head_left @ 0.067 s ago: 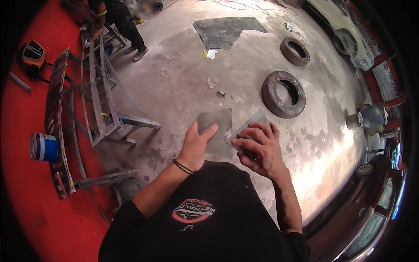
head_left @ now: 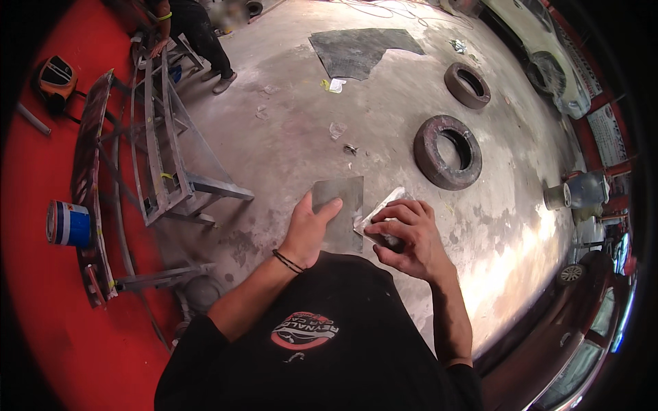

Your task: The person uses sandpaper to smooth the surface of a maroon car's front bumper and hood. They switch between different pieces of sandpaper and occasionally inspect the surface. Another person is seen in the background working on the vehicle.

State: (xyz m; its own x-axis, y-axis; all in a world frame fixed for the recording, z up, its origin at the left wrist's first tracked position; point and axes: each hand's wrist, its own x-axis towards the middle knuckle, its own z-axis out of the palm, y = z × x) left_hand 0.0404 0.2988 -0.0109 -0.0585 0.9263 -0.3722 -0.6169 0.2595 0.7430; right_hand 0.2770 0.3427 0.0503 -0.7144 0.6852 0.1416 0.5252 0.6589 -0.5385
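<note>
My left hand [head_left: 310,229] grips a thin grey rectangular plate [head_left: 345,214] by its left side, thumb lying across its face. Close to the plate's right edge, my right hand [head_left: 410,240] is closed around a smaller flat spreader [head_left: 382,207]. Whitish smears show along the spreader's upper face and near its left corner. Fingers cover much of its lower part. The spreader's left corner is at the plate's right edge; whether they touch I cannot tell. Both pieces are held in front of my black shirt, over the concrete floor.
A metal frame stand [head_left: 164,198] rises at left, beside a long dark panel [head_left: 92,171] and a blue tin [head_left: 68,224]. Two tyres [head_left: 426,152] lie ahead to the right. Another person [head_left: 199,38] stands at the far left. A dark red car [head_left: 555,342] is at right.
My right hand has tilted the spreader, so its whitish upper face now shows more brightly. The left hand keeps its grip on the plate. The whole view has shifted slightly.
</note>
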